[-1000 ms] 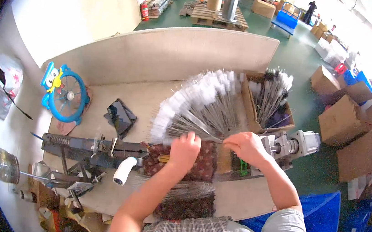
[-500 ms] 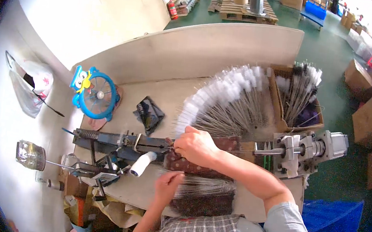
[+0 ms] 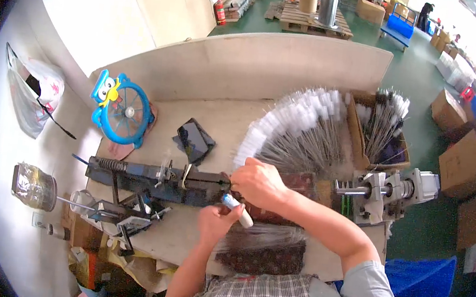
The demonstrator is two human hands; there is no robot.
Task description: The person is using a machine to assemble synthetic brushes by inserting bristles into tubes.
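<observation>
My left hand [image 3: 216, 222] is closed around the white cylindrical handle [image 3: 244, 218] of a bench device, with part of the handle showing past its thumb. My right hand [image 3: 257, 183] is closed at the right end of the device's long dark metal bar [image 3: 205, 181]. What it pinches is hidden by the fingers. Behind it fans out a row of wire-stemmed brushes [image 3: 288, 119] with white bristles. Under the right wrist lies a dark red dotted cloth [image 3: 298, 185]. Nearer to me, a bundle of thin wires [image 3: 266, 234] rests on another dark cloth [image 3: 263, 259].
A carton [image 3: 355, 135] of more brushes stands at the back right, behind a motor unit with a metal shaft [image 3: 383, 190]. A blue toy-shaped fan [image 3: 127, 113] and a black packet [image 3: 193, 141] sit at the back left. A pale board [image 3: 259, 63] closes off the table's far side.
My left hand has come up and taken hold of the white handle, which now stands further right. My right hand has shifted slightly right and stays closed at the bar's end.
</observation>
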